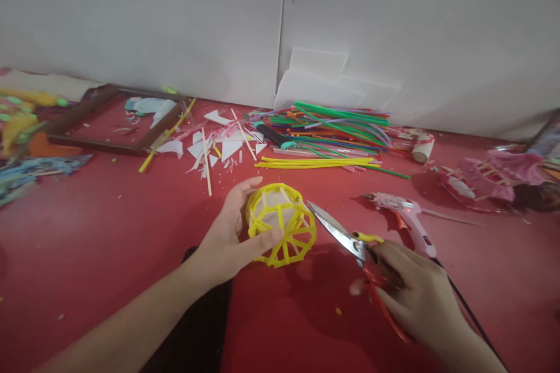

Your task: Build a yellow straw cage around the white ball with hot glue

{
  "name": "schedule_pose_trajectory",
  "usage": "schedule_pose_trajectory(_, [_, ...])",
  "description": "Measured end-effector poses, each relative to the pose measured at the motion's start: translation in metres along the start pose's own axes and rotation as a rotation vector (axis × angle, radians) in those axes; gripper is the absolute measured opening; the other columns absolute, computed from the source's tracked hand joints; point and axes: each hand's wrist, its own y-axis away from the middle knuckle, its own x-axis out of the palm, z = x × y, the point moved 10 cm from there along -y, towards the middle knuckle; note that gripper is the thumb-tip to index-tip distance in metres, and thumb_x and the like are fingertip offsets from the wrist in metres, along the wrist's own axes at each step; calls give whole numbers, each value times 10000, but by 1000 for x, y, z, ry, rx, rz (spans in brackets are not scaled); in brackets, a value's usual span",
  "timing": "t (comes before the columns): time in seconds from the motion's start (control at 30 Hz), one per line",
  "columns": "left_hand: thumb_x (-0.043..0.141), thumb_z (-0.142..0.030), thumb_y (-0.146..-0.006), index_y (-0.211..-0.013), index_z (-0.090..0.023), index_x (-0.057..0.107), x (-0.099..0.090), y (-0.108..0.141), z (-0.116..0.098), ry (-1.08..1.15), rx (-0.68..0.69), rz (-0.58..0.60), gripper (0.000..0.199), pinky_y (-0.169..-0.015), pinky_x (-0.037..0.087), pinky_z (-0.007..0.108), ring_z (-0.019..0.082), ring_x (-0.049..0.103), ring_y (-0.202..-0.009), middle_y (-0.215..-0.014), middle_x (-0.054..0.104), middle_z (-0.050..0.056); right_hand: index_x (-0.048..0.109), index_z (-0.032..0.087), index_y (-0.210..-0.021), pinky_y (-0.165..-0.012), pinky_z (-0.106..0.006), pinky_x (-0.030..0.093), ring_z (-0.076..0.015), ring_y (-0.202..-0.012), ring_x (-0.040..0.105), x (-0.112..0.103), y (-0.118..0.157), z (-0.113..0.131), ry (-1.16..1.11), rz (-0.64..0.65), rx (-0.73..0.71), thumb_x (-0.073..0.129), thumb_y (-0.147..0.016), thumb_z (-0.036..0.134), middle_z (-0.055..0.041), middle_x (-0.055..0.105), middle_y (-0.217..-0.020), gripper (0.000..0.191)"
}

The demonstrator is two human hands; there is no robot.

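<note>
A round openwork piece of yellow strips [292, 247], with a spoked wheel on its near side and a pale inside, is gripped in my left hand [236, 239], the thumb lying across its front. My right hand [411, 285] holds scissors [339, 233] with one yellow and one red handle. Their blades look nearly closed, and the tips point up and left, close to the right edge of the yellow piece. A pink glue gun [406, 215] with a small red light lies just beyond my right hand.
Behind lie colored pipe cleaners [332, 125], yellow ones [315, 162] and white paper scraps [230, 145]. A brown frame [98, 143] sits at left near colorful crafts. Pink fabric with sticks [490, 178] is at right. A dark flat object [196, 320] lies under my left arm.
</note>
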Motion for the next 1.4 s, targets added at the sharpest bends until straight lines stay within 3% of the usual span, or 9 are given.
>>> schedule_pose_trajectory(0.1, [812, -452, -823, -1373, -271, 384, -1, 1, 1, -23, -9, 0, 720, -897, 619, 324, 243, 693, -1125, -1307, 634, 101, 600, 250, -911, -517, -243, 450, -139, -542, 618, 1, -1, -2, 12, 20, -6, 562, -895, 317, 23, 668, -677, 79])
schedule_pose_trajectory(0.27, [755, -508, -855, -1385, -247, 388, -5, 1, -1, -108, -13, -30, 695, -992, 580, 377, 278, 651, -1219, -1335, 621, 124, 593, 266, -943, -537, -217, 487, -124, -595, 690, 0, -3, 1, -21, 40, -79, 550, -873, 239, 38, 735, -742, 86])
schedule_pose_trajectory(0.63, [720, -449, -880, -1420, -294, 407, -14, 7, -1, -273, 66, -105, 643, -954, 556, 422, 255, 638, -1122, -1283, 597, 76, 614, 263, -907, -582, -268, 486, -183, -681, 722, 11, 4, -14, 57, 110, 18, 519, -842, 218, -6, 766, -751, 124])
schedule_pose_trajectory(0.77, [742, -445, -865, -1432, -294, 401, -11, 8, -3, -283, 82, -93, 679, -952, 552, 447, 272, 647, -1103, -1263, 604, 86, 621, 262, -903, -597, -256, 494, -172, -702, 735, 9, 3, -11, 50, 86, -2, 489, -806, 171, 0, 773, -761, 188])
schedule_pose_trajectory(0.97, [763, -415, -860, -1452, -262, 384, -10, 10, -2, -243, 87, -91, 719, -1002, 540, 465, 309, 623, -1199, -1356, 574, 129, 615, 255, -774, -529, -245, 463, -153, -584, 684, 6, 4, -12, 68, 49, -15, 571, -831, 246, 20, 727, -665, 72])
schedule_pose_trajectory(1.1, [815, -385, -821, -1456, -297, 349, -6, 8, -6, -191, 122, -72, 792, -1050, 535, 428, 295, 576, -1282, -1407, 527, 109, 629, 253, -803, -552, -252, 483, -160, -624, 707, 3, 3, -9, 46, 27, -11, 546, -861, 242, 11, 752, -699, 102])
schedule_pose_trajectory(1.23, [905, -362, -711, -1419, -351, 284, 3, 5, -14, -68, 147, -20, 942, -947, 613, 379, 280, 653, -1202, -1382, 549, 85, 624, 262, -819, -557, -261, 491, -165, -611, 712, 0, 2, -6, 1, 15, 35, 573, -846, 237, 16, 762, -699, 63])
schedule_pose_trajectory(1.4, [887, -332, -722, -1350, -307, 347, 6, 2, -18, -116, 97, -18, 829, -889, 637, 371, 284, 706, -1124, -1321, 614, 88, 535, 259, -719, -501, -241, 433, -135, -519, 643, 2, 5, -4, 13, 52, 53, 609, -829, 272, 47, 696, -610, 133])
